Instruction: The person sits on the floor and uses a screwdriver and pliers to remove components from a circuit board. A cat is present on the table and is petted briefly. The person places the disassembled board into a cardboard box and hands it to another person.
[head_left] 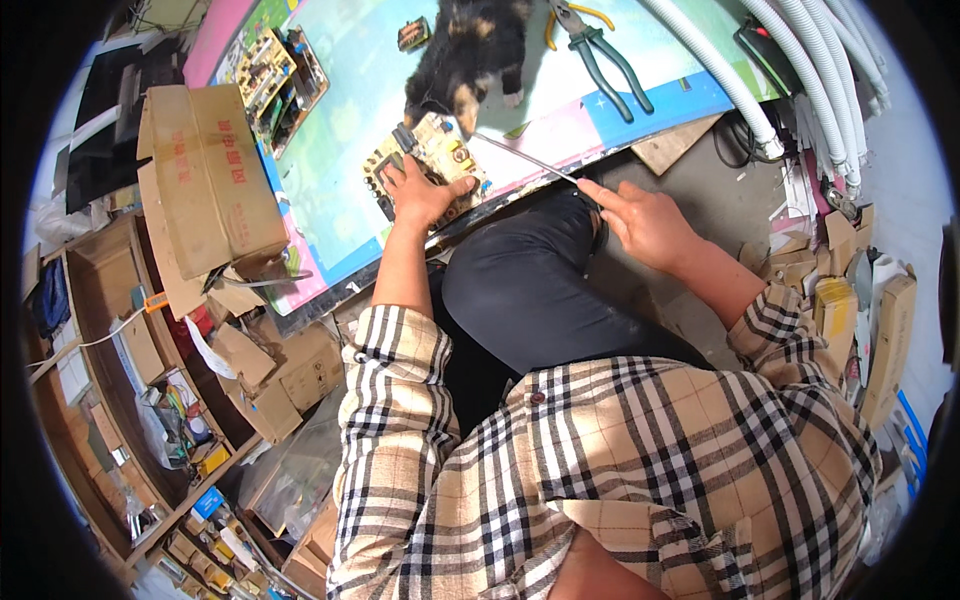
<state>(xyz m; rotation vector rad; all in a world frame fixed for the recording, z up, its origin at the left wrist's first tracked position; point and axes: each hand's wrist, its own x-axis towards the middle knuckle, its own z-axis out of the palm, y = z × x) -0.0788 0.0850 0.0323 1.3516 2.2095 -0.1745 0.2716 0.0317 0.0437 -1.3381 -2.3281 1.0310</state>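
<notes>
My left hand (425, 195) grips a tan circuit board (438, 143) at the near edge of the table, fingers on its left part and thumb to the right. Dark and yellow components stand on the board. In my right hand (645, 220) is a screwdriver (530, 160) with a long thin metal shaft, its handle hidden by the fingers. The shaft points left, its tip close to the board's upper right; I cannot tell whether they touch. A black and orange cat (470, 55) stands just beyond the board, its head lowered beside it.
Green-handled pliers (605, 65) and yellow-handled pliers (560, 20) lie at the far right of the table (340, 220). More circuit boards (275, 85) and a small component (413, 34) are at the left. A cardboard box (215, 170) stands at the left edge; white corrugated hoses (810, 70) hang at right.
</notes>
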